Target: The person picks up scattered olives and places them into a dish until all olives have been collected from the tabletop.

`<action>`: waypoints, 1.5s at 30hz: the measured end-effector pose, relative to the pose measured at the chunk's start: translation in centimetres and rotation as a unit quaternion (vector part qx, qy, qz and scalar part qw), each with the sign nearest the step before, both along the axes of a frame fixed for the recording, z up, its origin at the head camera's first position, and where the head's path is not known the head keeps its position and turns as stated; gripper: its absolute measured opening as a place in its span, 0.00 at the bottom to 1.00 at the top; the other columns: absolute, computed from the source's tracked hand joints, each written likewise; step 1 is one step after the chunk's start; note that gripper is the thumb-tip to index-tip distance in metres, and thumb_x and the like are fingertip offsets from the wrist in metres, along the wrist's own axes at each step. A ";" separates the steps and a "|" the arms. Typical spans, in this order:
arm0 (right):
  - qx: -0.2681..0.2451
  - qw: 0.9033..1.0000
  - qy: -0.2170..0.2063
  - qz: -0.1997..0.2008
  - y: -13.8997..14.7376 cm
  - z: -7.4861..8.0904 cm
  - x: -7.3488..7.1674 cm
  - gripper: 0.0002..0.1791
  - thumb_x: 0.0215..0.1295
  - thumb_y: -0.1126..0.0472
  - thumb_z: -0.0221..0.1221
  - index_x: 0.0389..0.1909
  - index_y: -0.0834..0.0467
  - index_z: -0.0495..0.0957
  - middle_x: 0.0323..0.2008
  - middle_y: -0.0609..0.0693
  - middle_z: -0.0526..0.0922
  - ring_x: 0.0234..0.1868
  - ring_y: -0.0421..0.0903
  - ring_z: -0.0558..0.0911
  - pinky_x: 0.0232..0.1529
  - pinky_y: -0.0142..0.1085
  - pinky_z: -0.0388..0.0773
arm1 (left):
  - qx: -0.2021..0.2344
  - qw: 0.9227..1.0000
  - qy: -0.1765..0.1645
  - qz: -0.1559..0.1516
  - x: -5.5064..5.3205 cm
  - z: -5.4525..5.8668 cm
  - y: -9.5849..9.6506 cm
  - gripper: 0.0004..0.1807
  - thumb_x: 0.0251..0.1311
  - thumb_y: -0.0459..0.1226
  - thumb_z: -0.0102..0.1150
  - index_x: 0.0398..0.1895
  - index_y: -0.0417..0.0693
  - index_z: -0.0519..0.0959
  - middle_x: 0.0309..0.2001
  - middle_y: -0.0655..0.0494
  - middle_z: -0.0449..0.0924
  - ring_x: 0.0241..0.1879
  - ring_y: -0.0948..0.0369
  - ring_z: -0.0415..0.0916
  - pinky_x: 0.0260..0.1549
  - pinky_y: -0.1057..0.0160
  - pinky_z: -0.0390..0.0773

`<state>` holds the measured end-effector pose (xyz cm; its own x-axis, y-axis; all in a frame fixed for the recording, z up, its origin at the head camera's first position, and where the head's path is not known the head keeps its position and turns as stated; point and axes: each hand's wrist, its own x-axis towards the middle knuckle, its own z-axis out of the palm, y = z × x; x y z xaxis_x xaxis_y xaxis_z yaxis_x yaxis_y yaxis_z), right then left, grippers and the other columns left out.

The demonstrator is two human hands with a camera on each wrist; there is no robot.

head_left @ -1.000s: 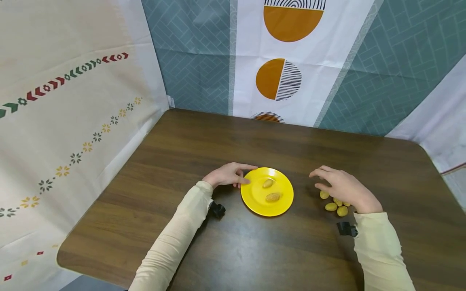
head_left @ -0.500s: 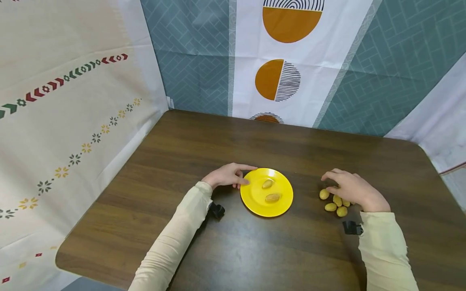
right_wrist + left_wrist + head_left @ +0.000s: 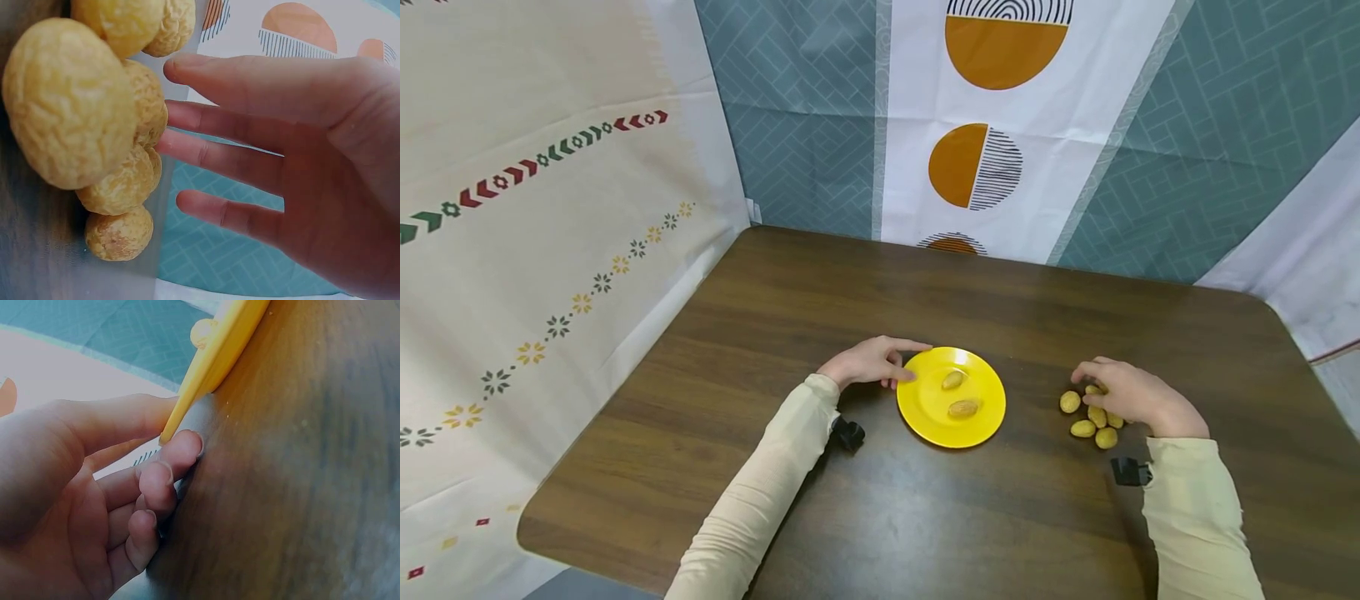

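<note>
A round yellow plate [image 3: 925, 412] lies mid-table and bears two small wrinkled potatoes, a smaller one [image 3: 952, 380] and a longer one [image 3: 962, 408]. My left hand [image 3: 871, 362] holds its left rim, thumb over the edge and the index finger along the far side. In the left wrist view the other fingers curl under the plate's edge. To the right lies a loose group of several yellow potatoes [image 3: 1106, 437]. My right hand [image 3: 1135, 393] hovers over the group's far side. In the right wrist view its spread fingertips reach the rear potatoes, with the thumb beside them.
The brown wooden table [image 3: 820, 275] has rounded corners and backs onto a patterned curtain [image 3: 808, 125]. A pale cloth [image 3: 550, 250] hangs along its left side. Each wrist wears a black camera mount, such as the right mount [image 3: 1129, 472].
My right hand has moved right and slightly nearer, from beside the potato group to over its rear potatoes. My left hand stays at the plate's rim.
</note>
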<state>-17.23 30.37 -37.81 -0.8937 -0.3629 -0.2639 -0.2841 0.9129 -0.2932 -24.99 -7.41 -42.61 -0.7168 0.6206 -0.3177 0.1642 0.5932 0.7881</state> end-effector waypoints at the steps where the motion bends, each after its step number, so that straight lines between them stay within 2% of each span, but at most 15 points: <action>1: -0.001 1.000 0.000 0.001 0.0 0.0 0.0 0.13 0.61 0.65 0.62 0.47 0.62 0.77 0.44 0.60 0.79 0.41 0.54 0.81 0.42 0.53 0.78 | 0.000 1.000 0.001 0.000 -0.1 0.0 0.0 0.31 0.62 0.41 0.63 0.68 0.65 0.68 0.21 0.54 0.72 0.20 0.61 0.69 0.27 0.68 0.74; 10: 0.025 0.999 0.026 -0.022 1.1 -0.2 -0.1 0.14 0.59 0.66 0.62 0.47 0.61 0.78 0.49 0.64 0.76 0.39 0.55 0.79 0.38 0.52 0.76 | -0.008 1.000 0.005 -0.003 0.0 0.3 0.2 0.31 0.62 0.41 0.63 0.69 0.65 0.68 0.21 0.55 0.72 0.21 0.60 0.69 0.27 0.68 0.74; 16: 0.027 0.999 0.020 -0.024 2.0 -0.3 -0.2 0.15 0.58 0.67 0.62 0.47 0.64 0.77 0.42 0.62 0.78 0.41 0.58 0.80 0.38 0.53 0.76 | -0.007 1.000 0.004 -0.001 0.0 0.4 0.2 0.31 0.62 0.41 0.63 0.69 0.65 0.68 0.21 0.54 0.72 0.21 0.60 0.70 0.27 0.68 0.74; 20: 0.012 1.000 0.005 -0.025 2.3 -0.5 -0.3 0.13 0.58 0.69 0.61 0.45 0.64 0.76 0.39 0.60 0.78 0.39 0.56 0.78 0.36 0.49 0.76 | -0.010 1.000 0.007 -0.004 -0.1 0.2 0.1 0.31 0.62 0.42 0.63 0.68 0.65 0.68 0.21 0.55 0.72 0.20 0.60 0.69 0.27 0.68 0.74; 29: 0.007 1.000 0.008 -0.009 2.3 -0.7 -0.4 0.11 0.57 0.70 0.59 0.41 0.64 0.77 0.37 0.60 0.78 0.37 0.54 0.79 0.35 0.47 0.77 | -0.009 1.000 0.011 -0.003 0.0 0.0 0.0 0.31 0.62 0.41 0.62 0.69 0.65 0.68 0.21 0.55 0.72 0.21 0.60 0.69 0.27 0.68 0.74; 38: 0.002 1.000 0.013 -0.012 2.5 -0.9 -0.2 0.08 0.57 0.72 0.59 0.38 0.65 0.77 0.36 0.59 0.77 0.36 0.53 0.78 0.37 0.47 0.77 | -0.002 1.000 0.006 -0.002 0.0 -0.4 0.0 0.30 0.62 0.41 0.62 0.68 0.65 0.68 0.21 0.54 0.73 0.21 0.60 0.70 0.27 0.68 0.75; 45: -0.004 0.998 0.057 -0.013 2.7 -1.1 -0.4 0.07 0.57 0.73 0.60 0.36 0.63 0.78 0.35 0.57 0.77 0.34 0.52 0.77 0.34 0.44 0.76 | -0.002 1.000 0.007 -0.004 0.0 -0.2 0.0 0.31 0.62 0.41 0.63 0.69 0.65 0.68 0.21 0.55 0.72 0.20 0.60 0.69 0.26 0.68 0.74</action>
